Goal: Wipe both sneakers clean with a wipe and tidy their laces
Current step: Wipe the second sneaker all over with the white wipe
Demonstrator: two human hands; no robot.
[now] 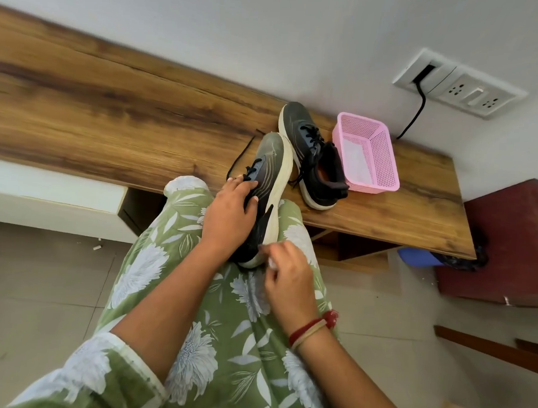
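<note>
From where I stand, no word, brand, number or sign can be read anywhere. The two dark sneakers, the one held on the lap point(270, 185) and the one on the wooden shelf point(310, 156), show only curved stripes on their sides and no legible logo. The pink basket point(367, 152) is plain perforated plastic, and the wall socket plate point(461, 85) carries no marking that can be made out.
</note>
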